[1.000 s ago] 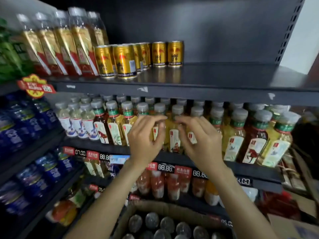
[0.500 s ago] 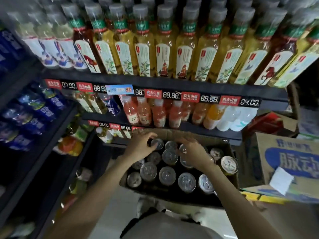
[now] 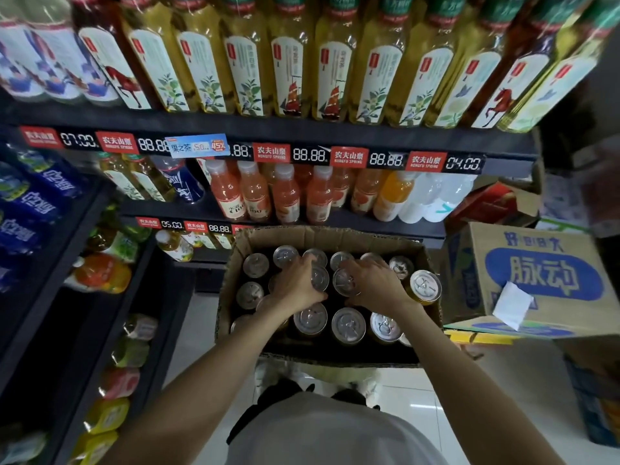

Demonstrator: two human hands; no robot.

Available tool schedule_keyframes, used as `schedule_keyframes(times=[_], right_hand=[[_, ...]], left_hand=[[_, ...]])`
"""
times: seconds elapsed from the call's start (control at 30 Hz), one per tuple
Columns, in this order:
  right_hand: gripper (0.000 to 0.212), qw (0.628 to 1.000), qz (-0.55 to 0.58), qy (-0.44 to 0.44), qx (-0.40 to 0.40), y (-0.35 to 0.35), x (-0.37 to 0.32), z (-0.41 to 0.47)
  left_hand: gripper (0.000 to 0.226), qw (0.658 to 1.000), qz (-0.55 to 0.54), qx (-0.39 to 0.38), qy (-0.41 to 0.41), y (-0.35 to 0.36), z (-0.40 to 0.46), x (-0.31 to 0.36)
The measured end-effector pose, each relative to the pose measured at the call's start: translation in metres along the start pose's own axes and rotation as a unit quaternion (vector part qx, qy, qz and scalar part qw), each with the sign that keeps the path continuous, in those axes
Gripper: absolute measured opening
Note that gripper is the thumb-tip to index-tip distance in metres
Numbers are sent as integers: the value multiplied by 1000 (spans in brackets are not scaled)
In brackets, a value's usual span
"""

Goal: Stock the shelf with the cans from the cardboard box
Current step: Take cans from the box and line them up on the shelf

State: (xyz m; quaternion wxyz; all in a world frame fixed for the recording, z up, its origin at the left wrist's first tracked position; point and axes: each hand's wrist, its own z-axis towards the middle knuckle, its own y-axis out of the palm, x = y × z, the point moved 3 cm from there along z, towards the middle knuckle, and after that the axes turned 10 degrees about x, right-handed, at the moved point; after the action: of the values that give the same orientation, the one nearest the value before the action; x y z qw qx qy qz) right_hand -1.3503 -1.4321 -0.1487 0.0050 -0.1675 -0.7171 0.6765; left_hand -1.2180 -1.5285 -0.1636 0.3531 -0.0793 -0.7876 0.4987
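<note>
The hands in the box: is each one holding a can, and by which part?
Yes. The left hand grips one can around its top rim, and the right hand grips the neighbouring can the same way.

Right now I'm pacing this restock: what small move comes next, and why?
Probably lift both hands straight up. The left hand and right hand each curl around a can in the cardboard box, and neither can looks raised out yet.
</note>
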Motion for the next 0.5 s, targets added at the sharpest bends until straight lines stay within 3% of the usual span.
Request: schedule_keyframes(times=[0.1, 0.17, 0.23, 0.3, 0.37, 0.43, 0.5], right_hand=[[77, 998, 50, 16, 34, -14, 6, -1], [75, 985, 146, 52, 81, -33, 10, -4], [70, 942, 291, 115, 119, -58, 12, -6], [61, 874, 436, 174, 122, -82, 11, -8], [54, 821, 522, 199, 122, -99, 9, -6], [53, 793, 560, 197, 132, -115, 6, -2], [54, 796, 563, 171, 140, -136, 0, 5]], left_hand=[[68, 995, -94, 29, -33, -21, 4, -4], [63, 985, -160, 41, -41, -46, 4, -9], [60, 969, -236, 63, -28, -76, -1, -9], [64, 942, -322, 96, -24, -103, -7, -5], [60, 910, -397, 114, -23, -123, -10, 5], [43, 885, -448, 122, -24, -142, -12, 21], [31, 876, -460, 143, -13, -163, -15, 36]])
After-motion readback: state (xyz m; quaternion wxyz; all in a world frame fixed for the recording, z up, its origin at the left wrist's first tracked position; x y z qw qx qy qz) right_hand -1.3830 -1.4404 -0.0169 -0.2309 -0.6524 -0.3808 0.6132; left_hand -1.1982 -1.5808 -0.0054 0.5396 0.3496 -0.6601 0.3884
